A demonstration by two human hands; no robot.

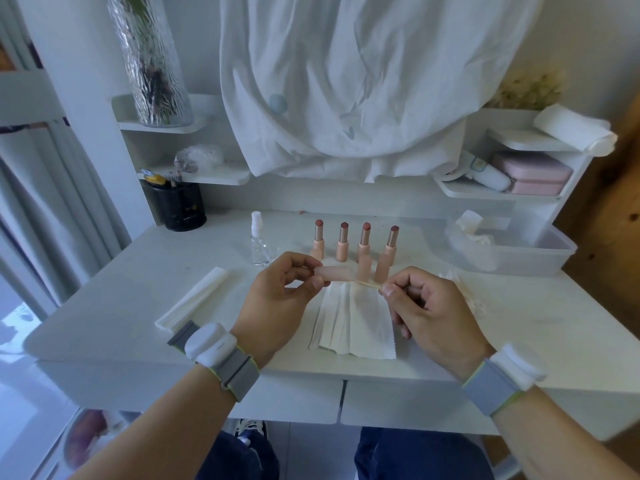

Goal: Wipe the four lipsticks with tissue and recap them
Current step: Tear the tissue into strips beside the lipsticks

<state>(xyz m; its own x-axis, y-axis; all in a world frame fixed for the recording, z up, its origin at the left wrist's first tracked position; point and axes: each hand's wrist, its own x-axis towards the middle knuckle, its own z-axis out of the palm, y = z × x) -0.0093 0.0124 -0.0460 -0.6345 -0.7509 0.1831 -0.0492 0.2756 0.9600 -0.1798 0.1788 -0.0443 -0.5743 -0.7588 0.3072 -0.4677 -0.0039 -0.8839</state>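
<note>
Four uncapped lipsticks stand in a row on the white desk (pixel 104 306): the first lipstick (pixel 319 235), the second lipstick (pixel 343 241), the third lipstick (pixel 365 239) and the fourth lipstick (pixel 392 242). Two pink caps (pixel 364 269) stand upright in front of them, and a further cap shows partly behind my left hand. My left hand (pixel 277 299) pinches a pink cap (pixel 336 273) held sideways. My right hand (pixel 426 306) pinches a thin wooden stick (pixel 363 284) whose tip reaches the cap's mouth. An unfolded tissue (pixel 353 323) lies under both hands.
A clear spray bottle (pixel 259 242) stands left of the lipsticks. A folded tissue stack (pixel 194 297) lies at the left. A clear plastic bin (pixel 512 247) with crumpled tissue sits at the right. A black pen holder (pixel 180 206) stands at the back left. Shelves and a white cloth rise behind.
</note>
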